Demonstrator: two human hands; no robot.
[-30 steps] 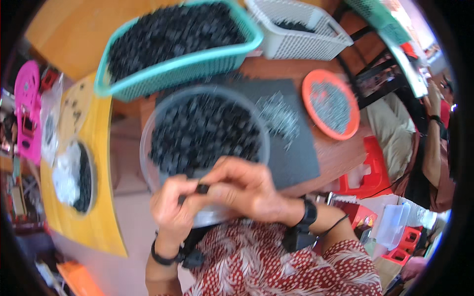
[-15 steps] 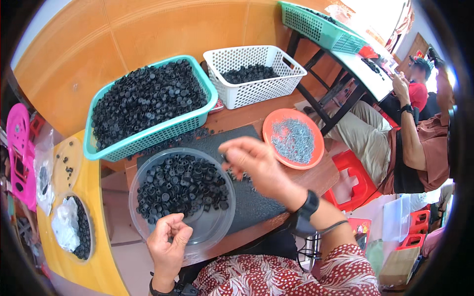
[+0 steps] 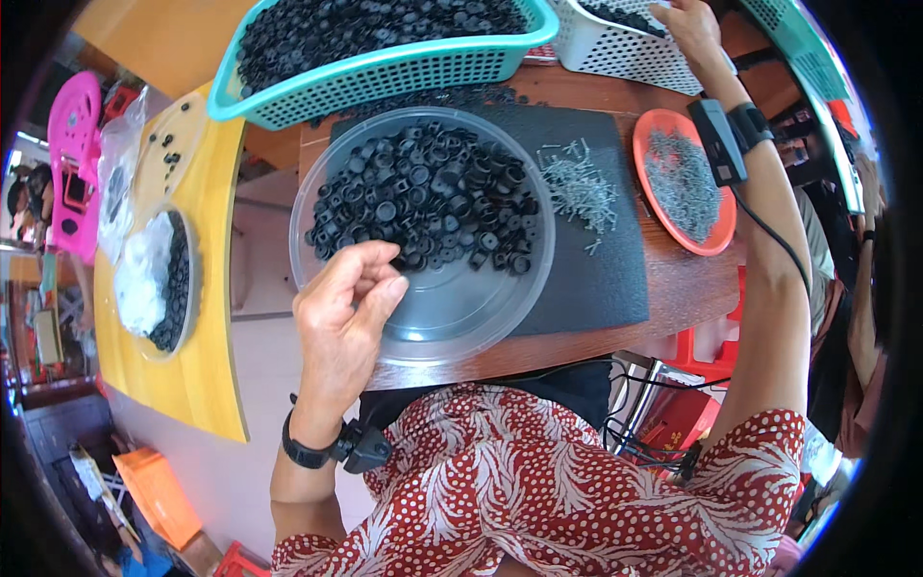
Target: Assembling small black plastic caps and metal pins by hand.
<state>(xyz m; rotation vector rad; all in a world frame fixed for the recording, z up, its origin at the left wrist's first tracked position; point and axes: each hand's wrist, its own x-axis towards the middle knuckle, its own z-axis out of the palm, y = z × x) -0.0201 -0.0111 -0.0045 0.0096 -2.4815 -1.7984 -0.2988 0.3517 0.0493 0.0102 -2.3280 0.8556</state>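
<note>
My left hand (image 3: 346, 303) is closed in a pinch over the near left rim of a round clear plastic tub (image 3: 437, 346). What sits between its fingertips, if anything, is too small to make out. Many small black round plastic caps (image 3: 413, 197) fill the far part of that tub. My right arm is stretched far to the right, with my right hand (image 3: 690, 34) over the white perforated basket (image 3: 630, 60), which holds more black pieces. The picture's upper edge cuts off part of that hand, hiding whether it grips anything.
Loose metal screws (image 3: 582, 190) lie on a dark mat (image 3: 596, 298) beside the tub. An orange-red plate (image 3: 710, 248) with more screws stands at right. A teal basket (image 3: 385, 82) heaped with black caps is behind. A yellow table (image 3: 216, 365) stands at left.
My right hand has swung from above the mat, where it pinched a small black piece, out to the white basket. The view has shifted, uncovering the screw pile. My left hand stays pinched by the tub.
</note>
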